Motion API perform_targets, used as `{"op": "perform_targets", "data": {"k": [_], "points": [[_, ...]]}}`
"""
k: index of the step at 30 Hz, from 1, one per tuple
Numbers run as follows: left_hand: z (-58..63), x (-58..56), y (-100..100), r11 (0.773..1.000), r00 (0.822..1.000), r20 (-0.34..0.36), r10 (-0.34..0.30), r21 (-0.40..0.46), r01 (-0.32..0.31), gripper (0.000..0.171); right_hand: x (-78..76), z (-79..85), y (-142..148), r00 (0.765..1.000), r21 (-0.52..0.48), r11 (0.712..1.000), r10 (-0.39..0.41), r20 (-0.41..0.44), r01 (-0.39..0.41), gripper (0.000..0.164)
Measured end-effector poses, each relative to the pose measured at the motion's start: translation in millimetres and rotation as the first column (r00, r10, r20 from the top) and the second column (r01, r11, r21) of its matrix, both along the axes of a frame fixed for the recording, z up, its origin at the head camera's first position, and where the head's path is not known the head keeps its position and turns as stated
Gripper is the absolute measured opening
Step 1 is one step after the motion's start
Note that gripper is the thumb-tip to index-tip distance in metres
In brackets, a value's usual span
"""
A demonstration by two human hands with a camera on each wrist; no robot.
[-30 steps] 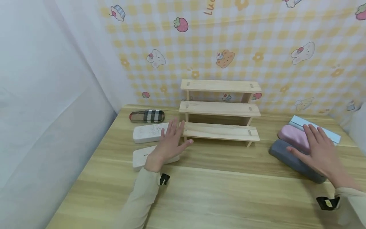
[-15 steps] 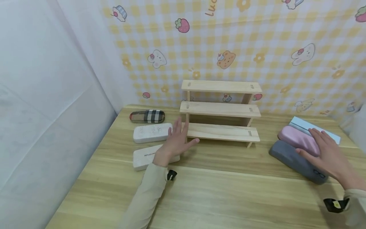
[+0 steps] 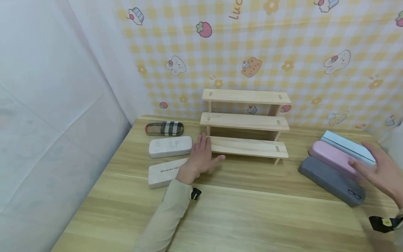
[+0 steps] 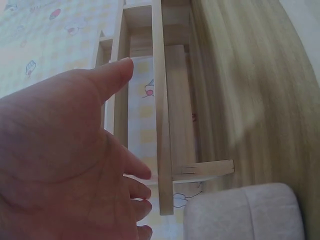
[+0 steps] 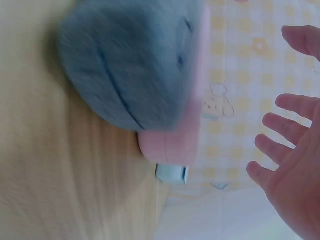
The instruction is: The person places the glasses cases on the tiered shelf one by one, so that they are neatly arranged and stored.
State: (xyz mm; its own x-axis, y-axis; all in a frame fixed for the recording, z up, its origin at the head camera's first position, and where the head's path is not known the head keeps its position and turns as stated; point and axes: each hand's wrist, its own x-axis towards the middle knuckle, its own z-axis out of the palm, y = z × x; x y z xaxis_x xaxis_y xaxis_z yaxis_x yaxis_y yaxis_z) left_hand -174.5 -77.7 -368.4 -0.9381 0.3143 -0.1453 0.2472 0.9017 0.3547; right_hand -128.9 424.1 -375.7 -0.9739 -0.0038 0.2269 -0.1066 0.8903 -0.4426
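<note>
My left hand (image 3: 199,159) is open, fingers together over the left end of the lowest tier of a wooden three-step shelf (image 3: 245,146). In the left wrist view its palm faces the shelf's end. Two white glasses cases, one with faint drawings (image 3: 170,146) and one with lettering (image 3: 163,172), lie beside and partly under that hand. My right hand (image 3: 382,168) has its fingers spread at the right ends of a pink glasses case (image 3: 333,157) and a light blue case (image 3: 346,145). In front lies a grey glasses case (image 3: 330,180). Neither hand holds anything.
A plaid case (image 3: 165,128) lies at the back left of the wooden table (image 3: 267,217). Behind the shelf hangs a yellow checked cloth (image 3: 226,45). A pale wall (image 3: 56,105) stands along the left side.
My left hand has shifted right, from over the white cases to the shelf's left end. The right hand has drawn back to the right, uncovering more of the cases. The view has shifted slightly.
</note>
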Motion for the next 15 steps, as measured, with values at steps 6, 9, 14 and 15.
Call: {"op": "perform_targets", "data": {"k": [6,9,14,15], "points": [[-5.8,-3.6,1,1.0,1.0,0.012,-0.014,0.018,0.014,0.091,-22.1,-33.1,58,0.99,0.014,0.99,-0.137,-0.022,0.138,0.079],[-7.2,-5.6,3,1.0,1.0,0.013,-0.011,0.008,0.011,0.092,-38.6,-68.9,103,0.984,-0.02,0.986,-0.166,-0.064,0.165,0.081],[-8.2,-6.0,8,1.0,1.0,0.004,0.003,-0.027,-0.003,0.095,-45.4,-90.7,132,0.98,-0.08,0.979,-0.191,-0.05,0.187,0.081],[-8.3,-5.9,9,0.999,1.0,0.002,0.004,-0.036,-0.004,0.094,-44.7,-91.6,132,0.98,-0.092,0.977,-0.196,-0.041,0.191,0.08]]}}
